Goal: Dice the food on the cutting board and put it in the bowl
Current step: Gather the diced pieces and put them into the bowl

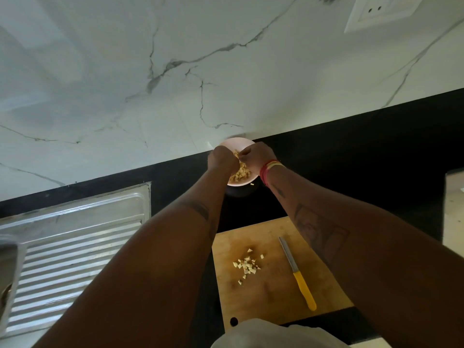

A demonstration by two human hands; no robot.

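A: Right, head view, only one we've got. Both arms stretched out to the pale pink round bowl (234, 144) at the back of the black countertop (351, 151), hard against the white marble-veined wall (175, 71)

B: Hands?

A: Left hand (221, 159) and right hand (256, 156) are bunched together over the bowl, fingers curled downward, pale pieces showing between them. Looks like they're dropping or brushing off a scooped load. Whether either hand has a real hold on the pieces, can't tell, fingertips are hidden

B: Food location?

A: Split. Heap of small tan diced cubes (242, 173) already in the bowl. Small scatter of pale diced bits (247, 266) left on the rectangular wooden cutting board (276, 292), near its middle. One stray piece (252, 183) by the bowl's near rim, can't tell if on the rim or the counter

B: Knife?

A: Yellow-handled knife with a narrow steel blade (297, 272) lying flat on the board, just right of the scatter, blade pointing away from the person. Parked there because both hands are needed for carrying, I'd say

B: Progress?

A: Cutting looks done, transfer mostly done, one more scoop likely

B: Anything else?

A: Ribbed steel sink drainboard (75, 247) on the left, white wall socket (384, 13) top right, red and yellow thread band (268, 169) on the right wrist
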